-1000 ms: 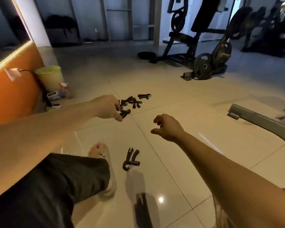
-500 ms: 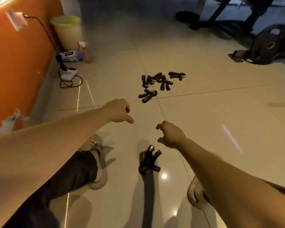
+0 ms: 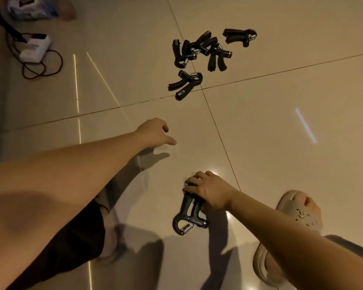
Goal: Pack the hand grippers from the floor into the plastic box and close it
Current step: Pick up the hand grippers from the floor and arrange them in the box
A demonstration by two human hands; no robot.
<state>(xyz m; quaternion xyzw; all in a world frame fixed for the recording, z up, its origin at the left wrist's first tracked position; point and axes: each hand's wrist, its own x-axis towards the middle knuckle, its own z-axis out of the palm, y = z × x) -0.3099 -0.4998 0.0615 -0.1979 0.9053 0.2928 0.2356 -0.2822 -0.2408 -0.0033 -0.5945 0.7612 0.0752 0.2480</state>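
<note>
Spanning the scene: glossy beige tiled floor (image 3: pixel 281 143); plastic box unseen.
Pile: black spring hand grippers (image 3: pixel 215 59) at twelve o'clock, unpacked.
Left hand (image 3: pixel 155 132): released, empty, probably steadying the crouch.
Right hand (image 3: pixel 208 191): grasping one black hand gripper (image 3: pixel 187 218) by its handles at six o'clock, for lifting.

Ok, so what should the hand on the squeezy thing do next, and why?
Probably lift it: the right hand curls its fingers over the handles of the near hand gripper, which lies on the floor. The left hand holds nothing, and more grippers wait farther off.
</note>
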